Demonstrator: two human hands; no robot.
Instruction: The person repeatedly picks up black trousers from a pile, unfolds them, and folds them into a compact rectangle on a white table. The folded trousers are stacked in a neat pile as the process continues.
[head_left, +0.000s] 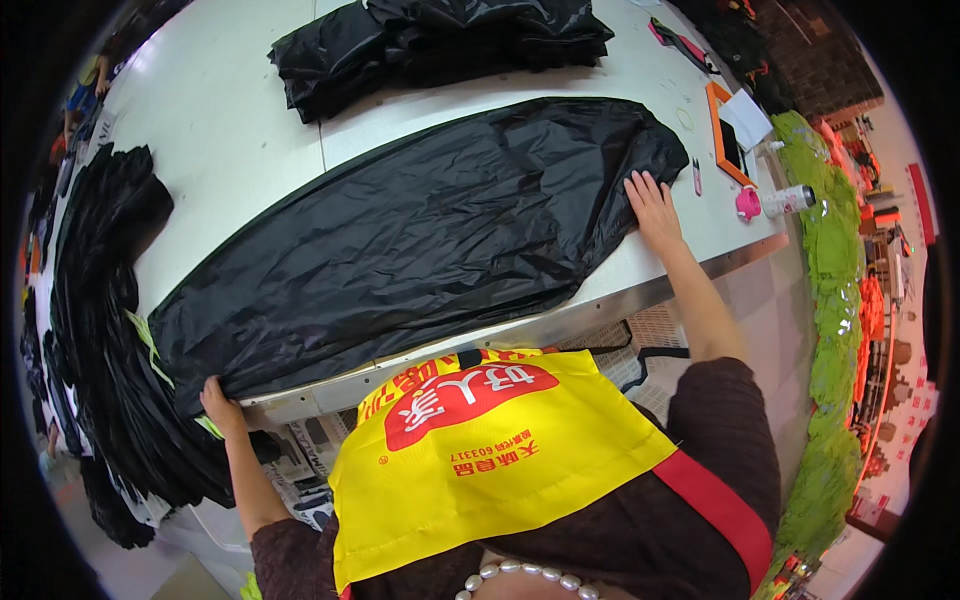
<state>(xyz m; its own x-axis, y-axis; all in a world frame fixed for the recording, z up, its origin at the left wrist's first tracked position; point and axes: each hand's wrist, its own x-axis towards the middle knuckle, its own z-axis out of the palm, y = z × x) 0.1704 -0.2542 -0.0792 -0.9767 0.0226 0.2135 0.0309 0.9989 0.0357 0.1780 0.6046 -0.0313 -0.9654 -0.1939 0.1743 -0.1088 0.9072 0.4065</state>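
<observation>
A long piece of thin, shiny black fabric (420, 240) lies spread and wrinkled across the white table (225, 190), from near my left side to the right. Its exact kind I cannot make out. At its near left corner my left hand (218, 402) is closed on the fabric's edge, with part of the fingers hidden. My right hand (652, 208) rests flat on the fabric's right end, fingers stretched out and slightly apart.
Folded black fabric (440, 45) is piled at the far side. More black fabric (100, 300) hangs over the table's left side. On the right are an orange-framed tray (718, 130), a pink-and-grey bottle (788, 201) and a small pink tool (697, 178). Green material (825, 300) lies beyond.
</observation>
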